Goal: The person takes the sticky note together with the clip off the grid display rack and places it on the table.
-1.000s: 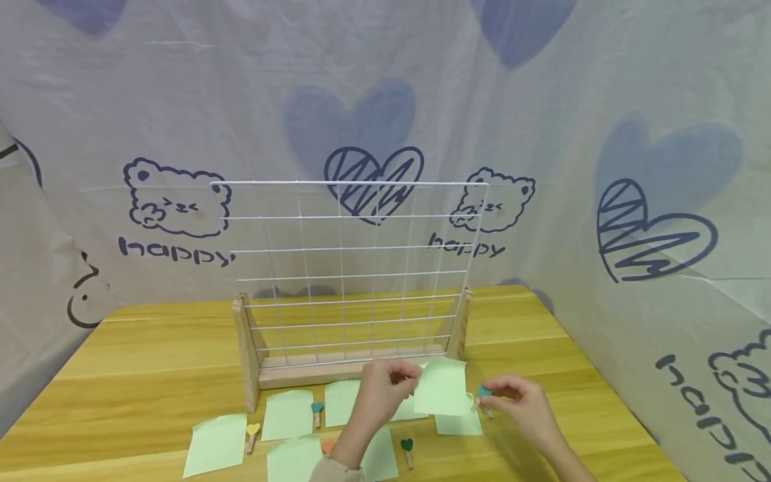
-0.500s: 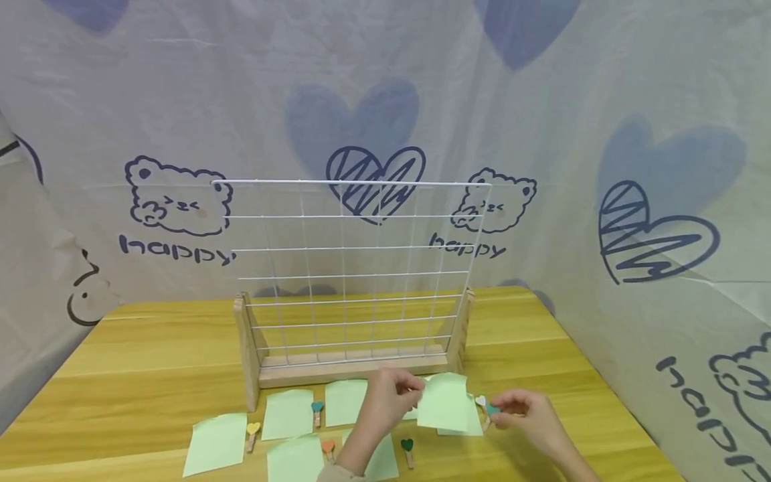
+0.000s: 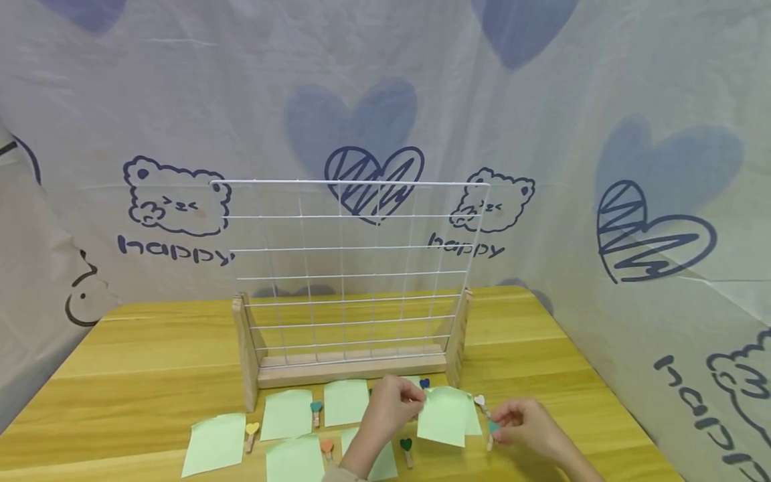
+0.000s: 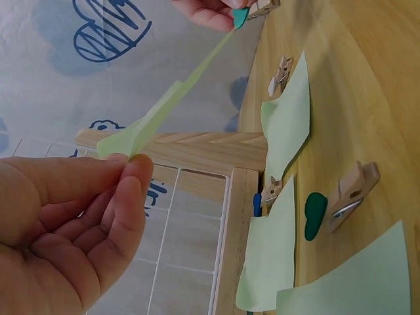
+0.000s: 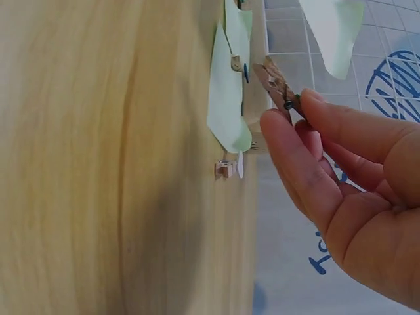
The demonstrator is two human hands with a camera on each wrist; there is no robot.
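Between thumb and fingertips my left hand (image 3: 388, 408) pinches a pale green sticky note (image 3: 442, 416) by its upper left corner, holding it above the table. To its right, my right hand (image 3: 527, 428) pinches a small wooden clothespin (image 5: 279, 85) with a teal heart (image 3: 494, 426). In the right wrist view this clothespin points away from the fingertips, apart from the note. Under the held note lies another green note (image 3: 472, 415), partly hidden. A clothespin with a white heart (image 3: 480, 400) lies beside it, and one with a dark green heart (image 3: 406, 444) lies nearer the front.
Behind the hands stands a white wire grid (image 3: 355, 268) in a wooden base (image 3: 355, 371). Several green notes (image 3: 217, 442) lie on the wooden table (image 3: 150, 361), among clothespins with yellow (image 3: 252, 428), orange (image 3: 326, 446) and blue (image 3: 424, 383) hearts. A printed curtain (image 3: 271, 100) hangs behind.
My left hand has lowered the held note toward the table's front. My right hand has moved slightly right and down with the teal-heart clothespin, and the white-heart clothespin has come into view.
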